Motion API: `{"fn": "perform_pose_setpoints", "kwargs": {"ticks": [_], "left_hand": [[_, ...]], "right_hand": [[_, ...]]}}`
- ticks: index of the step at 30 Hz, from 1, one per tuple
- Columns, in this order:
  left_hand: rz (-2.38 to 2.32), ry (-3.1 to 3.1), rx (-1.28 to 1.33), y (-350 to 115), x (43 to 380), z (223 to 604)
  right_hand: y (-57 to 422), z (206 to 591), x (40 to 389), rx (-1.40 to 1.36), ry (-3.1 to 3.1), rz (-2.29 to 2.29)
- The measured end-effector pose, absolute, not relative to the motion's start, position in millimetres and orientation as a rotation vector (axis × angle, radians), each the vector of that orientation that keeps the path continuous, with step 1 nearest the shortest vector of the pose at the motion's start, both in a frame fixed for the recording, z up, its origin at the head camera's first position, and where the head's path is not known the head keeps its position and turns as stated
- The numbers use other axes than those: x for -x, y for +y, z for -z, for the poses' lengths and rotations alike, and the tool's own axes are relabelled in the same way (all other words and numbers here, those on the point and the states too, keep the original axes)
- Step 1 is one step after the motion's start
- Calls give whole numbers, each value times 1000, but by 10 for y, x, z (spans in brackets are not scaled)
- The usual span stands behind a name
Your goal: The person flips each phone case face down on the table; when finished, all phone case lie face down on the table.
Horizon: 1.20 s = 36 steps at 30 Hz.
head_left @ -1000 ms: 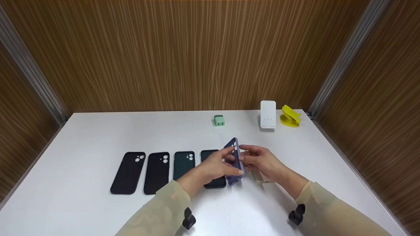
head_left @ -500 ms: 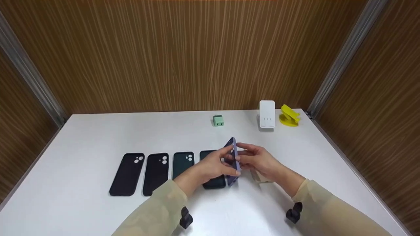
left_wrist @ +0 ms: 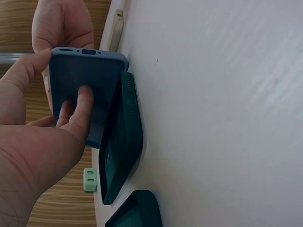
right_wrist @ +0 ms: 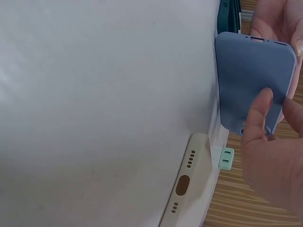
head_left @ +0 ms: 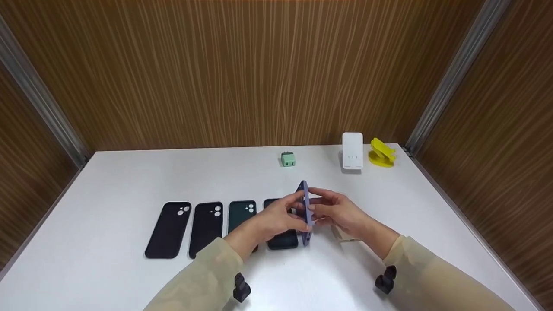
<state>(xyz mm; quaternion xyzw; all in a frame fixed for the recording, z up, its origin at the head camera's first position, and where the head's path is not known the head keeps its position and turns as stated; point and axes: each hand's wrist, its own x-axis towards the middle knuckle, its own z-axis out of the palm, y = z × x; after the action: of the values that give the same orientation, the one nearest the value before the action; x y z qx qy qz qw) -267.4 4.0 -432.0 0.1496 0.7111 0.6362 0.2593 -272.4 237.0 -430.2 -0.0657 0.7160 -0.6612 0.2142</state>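
Both hands hold a bluish-purple phone case (head_left: 307, 239) on edge above the table. My left hand (head_left: 271, 219) grips its near long edge with the thumb, its fingers reaching into the hollow inner side (left_wrist: 71, 78). On the other side my right hand (head_left: 341, 212) pinches the edge, with a finger on the smooth back (right_wrist: 251, 71). A dark green phone case (head_left: 283, 242) lies under the left hand, close by the held case. Partly hidden beneath the right hand is a beige phone case (head_left: 345, 235), whose port end (right_wrist: 189, 175) shows in the right wrist view.
Left of the hands lie two black cases (head_left: 168, 230) and a green case (head_left: 242, 214) in a row, hollow side up. Farther back stand a mint-green plug adapter (head_left: 288, 160), a white slotted block (head_left: 352, 151) and a yellow stand (head_left: 382, 153). Wood-grain panels (head_left: 242, 73) enclose the table.
The held case has turned more edge-on to the head view and shifted slightly left. Both hands have moved a little left with it. The other cases stay put.
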Motion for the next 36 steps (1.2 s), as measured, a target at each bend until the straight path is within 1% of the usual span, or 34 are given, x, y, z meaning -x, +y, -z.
{"fn": "perform_pose_setpoints", "kwargs": {"ticks": [6,15,26,36], "left_hand": [[-1740,1971,-346,57,2663,4326],[-1913,1791,-227,102,2624,4275],[-1900,1806,-236,68,2544,4224],[-2022,1777,-257,116,2480,4256]], "right_hand": [[2356,4337,2715,183,2032,1786],[2305,4349,2721,178,2053,1782],[2273,4342,2677,180,2129,1745],[2249,4294,2630,76,2328,1682]]}}
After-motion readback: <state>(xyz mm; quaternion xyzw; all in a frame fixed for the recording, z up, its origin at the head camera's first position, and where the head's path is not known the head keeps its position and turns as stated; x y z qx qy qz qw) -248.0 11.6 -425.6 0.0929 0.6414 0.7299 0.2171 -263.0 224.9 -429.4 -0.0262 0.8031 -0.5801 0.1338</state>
